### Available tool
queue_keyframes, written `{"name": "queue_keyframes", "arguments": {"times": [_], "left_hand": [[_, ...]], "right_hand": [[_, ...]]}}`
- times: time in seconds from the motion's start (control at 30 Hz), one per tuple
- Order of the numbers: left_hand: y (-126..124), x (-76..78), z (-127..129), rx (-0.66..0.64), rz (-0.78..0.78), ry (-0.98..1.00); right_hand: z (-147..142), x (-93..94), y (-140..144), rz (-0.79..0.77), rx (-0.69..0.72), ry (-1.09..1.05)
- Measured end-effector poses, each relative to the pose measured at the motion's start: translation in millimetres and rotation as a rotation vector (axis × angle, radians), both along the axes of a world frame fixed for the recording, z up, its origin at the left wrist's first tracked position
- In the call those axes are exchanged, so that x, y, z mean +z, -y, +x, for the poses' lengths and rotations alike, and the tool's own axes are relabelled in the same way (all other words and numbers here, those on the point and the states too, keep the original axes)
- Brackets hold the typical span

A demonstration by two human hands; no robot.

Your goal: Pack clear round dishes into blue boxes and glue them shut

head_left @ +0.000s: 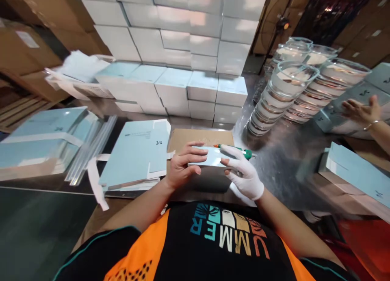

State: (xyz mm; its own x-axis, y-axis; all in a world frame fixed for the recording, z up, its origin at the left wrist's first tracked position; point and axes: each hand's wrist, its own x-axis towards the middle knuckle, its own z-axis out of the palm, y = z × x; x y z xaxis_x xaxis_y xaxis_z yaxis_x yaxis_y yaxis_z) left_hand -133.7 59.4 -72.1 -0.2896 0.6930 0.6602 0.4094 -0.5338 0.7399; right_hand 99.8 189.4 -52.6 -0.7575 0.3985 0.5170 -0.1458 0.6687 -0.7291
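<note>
The head view looks down on a bench [283, 167] crowded with packaging. Both of the person's hands meet on one small pale-blue carton [210, 157] held just in front of the chest, above a brown cardboard sheet [189, 138]. The carton lies with its long axis running left to right, so each hand takes one end. The bare left hand [183, 165] closes its grip on the left end, fingers curled over the top face and thumb underneath. The right hand [245, 173], in a white glove, has its grip clamped on the right end, the forefinger stretched along the top edge. Neither hand is nearer than the other; the carton sits squarely between them.

A green pen [240, 150] lies just behind the gloved fingers, touching or almost touching the carton; which one is hard to tell. To the left, a pile of flat unfolded cartons [137, 155] rests close beside the left wrist, with more flat stock [39, 139] farther left. Behind stands a wall of made-up white and blue boxes [183, 49]. To the right, stacks of glass bowls [289, 94] lean on their sides.

At the right edge another person's hand [362, 110] rests on a box, well apart.

The carton's underside and near face are hidden by the fingers, and whether its flaps are closed cannot be made out.
</note>
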Motion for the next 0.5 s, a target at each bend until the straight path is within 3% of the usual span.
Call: {"name": "queue_keyframes", "arguments": {"times": [0.1, 0.17, 0.3, 0.4, 0.5], "left_hand": [[1.1, -15.6, -3.3, 0.019, -0.077, 0.154], [4.3, -31.8, -4.2, 0.041, -0.228, 0.292], [15.8, -56.5, 4.0, -0.129, -0.587, 0.495], [21.1, -51.1, 8.2, -0.177, -0.539, 0.693], [18.1, -26.6, -13.3, -0.054, -0.403, 0.852]], "right_hand": [[2.9, -16.3, 3.1, -0.206, -0.134, 0.134], [3.5, -23.2, 1.6, -0.340, -0.214, 0.215], [-0.2, -16.6, -6.9, -0.469, -0.406, 0.157], [-4.9, -8.1, -12.0, -0.506, -0.369, 0.093], [-5.9, -16.0, -11.9, -0.456, -0.188, 0.128]]}}
